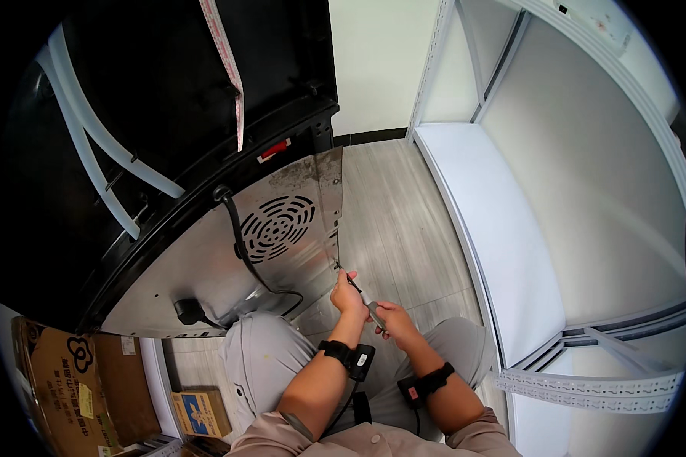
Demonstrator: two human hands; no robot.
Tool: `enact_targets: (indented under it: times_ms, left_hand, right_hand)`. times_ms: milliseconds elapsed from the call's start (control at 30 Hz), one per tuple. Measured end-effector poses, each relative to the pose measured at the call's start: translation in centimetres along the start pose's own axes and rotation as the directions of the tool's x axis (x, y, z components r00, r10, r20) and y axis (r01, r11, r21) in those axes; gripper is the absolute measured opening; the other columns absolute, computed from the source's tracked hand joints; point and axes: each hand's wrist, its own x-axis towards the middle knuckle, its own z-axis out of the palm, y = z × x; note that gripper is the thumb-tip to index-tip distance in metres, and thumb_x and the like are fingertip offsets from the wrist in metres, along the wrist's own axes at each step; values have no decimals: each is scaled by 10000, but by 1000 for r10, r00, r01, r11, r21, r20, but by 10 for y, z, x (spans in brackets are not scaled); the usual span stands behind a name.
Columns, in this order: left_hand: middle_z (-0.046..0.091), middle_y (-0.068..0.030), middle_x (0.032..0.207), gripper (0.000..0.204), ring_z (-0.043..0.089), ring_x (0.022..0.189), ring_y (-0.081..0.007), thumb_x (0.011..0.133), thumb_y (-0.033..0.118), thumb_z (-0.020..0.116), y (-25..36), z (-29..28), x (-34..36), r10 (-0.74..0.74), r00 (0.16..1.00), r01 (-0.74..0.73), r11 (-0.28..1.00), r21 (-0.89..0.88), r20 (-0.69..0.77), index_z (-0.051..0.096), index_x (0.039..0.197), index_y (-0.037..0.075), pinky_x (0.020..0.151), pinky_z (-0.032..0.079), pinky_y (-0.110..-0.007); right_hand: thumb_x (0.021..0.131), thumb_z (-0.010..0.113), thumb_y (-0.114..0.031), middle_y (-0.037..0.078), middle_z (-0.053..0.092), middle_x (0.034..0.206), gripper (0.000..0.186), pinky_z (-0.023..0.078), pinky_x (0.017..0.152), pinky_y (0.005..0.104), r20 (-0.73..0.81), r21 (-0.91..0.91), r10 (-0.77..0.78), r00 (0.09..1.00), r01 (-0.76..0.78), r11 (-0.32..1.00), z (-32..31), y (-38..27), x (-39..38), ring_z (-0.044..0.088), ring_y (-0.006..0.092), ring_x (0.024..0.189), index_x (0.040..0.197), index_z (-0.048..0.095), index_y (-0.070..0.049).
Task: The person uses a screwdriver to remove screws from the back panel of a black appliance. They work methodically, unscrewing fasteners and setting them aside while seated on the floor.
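Observation:
My right hand [392,320] is closed around the grey-green handle of a screwdriver [374,311]. Its thin dark shaft slants up and left to the right edge of a bare metal panel [206,259]. Close to the shaft's far end, the fingers of my left hand [347,297] are closed about the shaft, beside that edge. The tip and whatever it touches are too small to make out. Round slots form a vent [278,228] in the panel, which is the lower part of a large black cabinet [160,84]. A black power cord [244,259] hangs across the panel.
White shelving [472,213] stands close on my right. Two pale hoses [91,145] and a red-marked strip [227,68] run down the cabinet. At the lower left are a cardboard box [61,388] and a small yellow-blue box [202,413]. My knees flank my forearms above a grey plank floor [389,221].

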Motion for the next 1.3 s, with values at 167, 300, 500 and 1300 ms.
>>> enact_targets:
  times_ms: [167, 300, 500, 1300]
  left_hand:
    - [576, -3, 755, 361, 476, 718, -129, 906, 367, 639, -8, -3, 13, 3, 1000, -2, 999, -36, 26, 698, 772, 37, 677, 391, -304]
    - [607, -17, 727, 348, 506, 673, -135, 888, 346, 680, -14, -6, 20, 37, 999, -37, 998, -56, 7, 680, 746, 28, 644, 410, -311]
    - [628, -30, 722, 373, 518, 647, -128, 882, 338, 717, -17, -5, 15, 158, 987, -155, 979, 131, -9, 642, 707, 17, 628, 424, -296]
    - [566, 1, 653, 389, 454, 610, -96, 960, 319, 618, -26, -9, 28, 272, 960, -279, 943, 181, 64, 638, 707, 25, 596, 380, -277]
  right_hand:
    - [985, 489, -241, 31, 688, 898, 346, 407, 446, 250, 35, 61, 7, 999, -9, 998, -2, -1, 0, 571, 118, 586, 1241, 605, -39]
    - [963, 556, -208, 25, 686, 900, 321, 420, 459, 249, -39, -14, -92, 995, 92, 996, 3, -1, -3, 593, 110, 621, 1221, 626, -31]
    - [880, 691, -166, 27, 667, 899, 375, 448, 512, 243, -128, -102, -213, 969, 200, 974, 4, 1, -5, 601, 101, 669, 1216, 635, -11]
    - [985, 528, -391, 86, 694, 892, 365, 395, 467, 252, 71, -119, 61, 996, -52, 992, -9, -3, -10, 577, 131, 570, 1079, 622, -51]
